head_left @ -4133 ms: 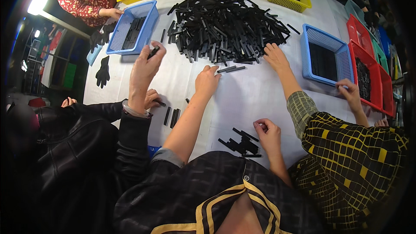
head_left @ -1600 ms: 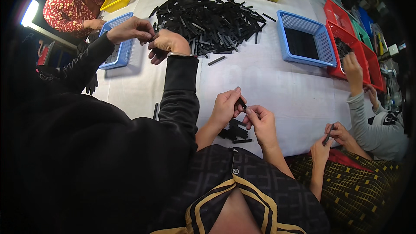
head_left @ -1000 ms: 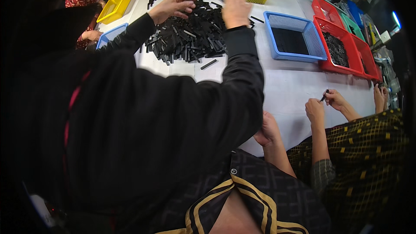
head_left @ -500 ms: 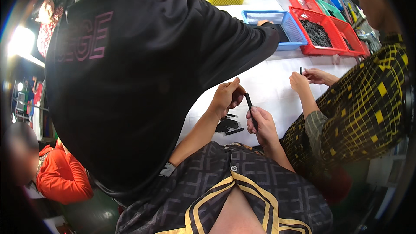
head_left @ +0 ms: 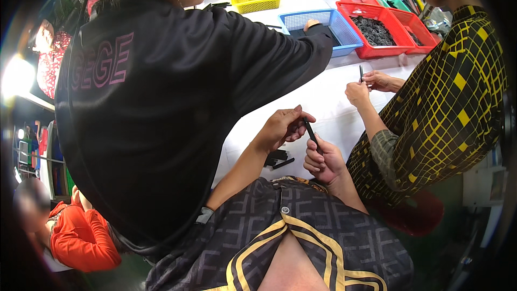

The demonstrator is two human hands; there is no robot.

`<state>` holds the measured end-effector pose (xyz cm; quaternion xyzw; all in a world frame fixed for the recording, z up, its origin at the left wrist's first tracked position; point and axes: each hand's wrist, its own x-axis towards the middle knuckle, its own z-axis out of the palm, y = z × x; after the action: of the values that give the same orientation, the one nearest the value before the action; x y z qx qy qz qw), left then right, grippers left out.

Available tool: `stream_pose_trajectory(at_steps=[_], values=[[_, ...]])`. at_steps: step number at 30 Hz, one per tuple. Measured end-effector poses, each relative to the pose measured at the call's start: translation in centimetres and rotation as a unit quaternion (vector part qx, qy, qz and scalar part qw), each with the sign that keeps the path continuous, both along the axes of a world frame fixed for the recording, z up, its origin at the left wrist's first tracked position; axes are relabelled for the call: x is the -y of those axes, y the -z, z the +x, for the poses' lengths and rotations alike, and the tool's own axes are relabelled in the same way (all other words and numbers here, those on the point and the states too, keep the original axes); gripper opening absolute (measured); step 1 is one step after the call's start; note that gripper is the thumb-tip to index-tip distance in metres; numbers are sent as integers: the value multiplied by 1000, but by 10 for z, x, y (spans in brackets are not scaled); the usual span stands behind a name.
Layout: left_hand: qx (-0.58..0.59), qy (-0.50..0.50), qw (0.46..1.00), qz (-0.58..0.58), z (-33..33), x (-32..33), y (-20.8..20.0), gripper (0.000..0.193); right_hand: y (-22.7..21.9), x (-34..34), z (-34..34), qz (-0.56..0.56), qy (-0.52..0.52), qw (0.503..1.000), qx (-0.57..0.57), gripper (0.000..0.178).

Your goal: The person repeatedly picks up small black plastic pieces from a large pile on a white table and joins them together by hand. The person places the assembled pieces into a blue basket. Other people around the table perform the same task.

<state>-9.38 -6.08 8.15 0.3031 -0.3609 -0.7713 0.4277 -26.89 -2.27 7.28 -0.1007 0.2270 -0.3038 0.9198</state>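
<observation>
A slim black pen-like stick (head_left: 312,136) slants up and left out of my right hand (head_left: 325,163), whose thumb and fingers are wrapped round its lower part. At its upper end is my left hand (head_left: 281,128), the index finger against the tip. The other left fingers are curled in, and whether they hold a small piece is hidden. Below my left hand, several black pieces (head_left: 277,156) lie on the white tabletop, with a short black stick (head_left: 283,163) beside them.
At my left a person's black sleeve (head_left: 280,56) reaches across into a blue basket (head_left: 349,49). Red baskets (head_left: 383,52) with black parts adjoin it; a yellow basket (head_left: 257,5) stands farther back. Close on my right, a co-worker's hands (head_left: 360,92) hold another black stick (head_left: 361,72).
The whole view has shifted, so the baskets and co-workers sit farther left. My hands stay at the same stick, with the right hand slightly lower and its fingers more visible.
</observation>
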Motion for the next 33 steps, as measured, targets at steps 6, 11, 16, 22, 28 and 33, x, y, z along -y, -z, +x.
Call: stream_pose_trajectory(at_steps=[6,11,16,22,28,33], values=[[-2,-13,1000,15,5,-4,-6,41,4,1,5,41,-3,995,91,35],[27,-39,999,-16,7,-8,-1,23,3,1,8,14,-12,998,52,36],[31,-46,998,-11,10,-9,6,23,-12,-6,19,-72,43,989,-120,41],[91,-23,994,-48,8,-12,3,23,-3,-6,25,-203,73,941,-262,38],[46,-15,998,-42,13,-8,17,23,1,-5,19,-273,27,929,-249,19],[48,-25,998,13,16,-15,17,22,-4,-7,17,-311,-14,914,-261,22]])
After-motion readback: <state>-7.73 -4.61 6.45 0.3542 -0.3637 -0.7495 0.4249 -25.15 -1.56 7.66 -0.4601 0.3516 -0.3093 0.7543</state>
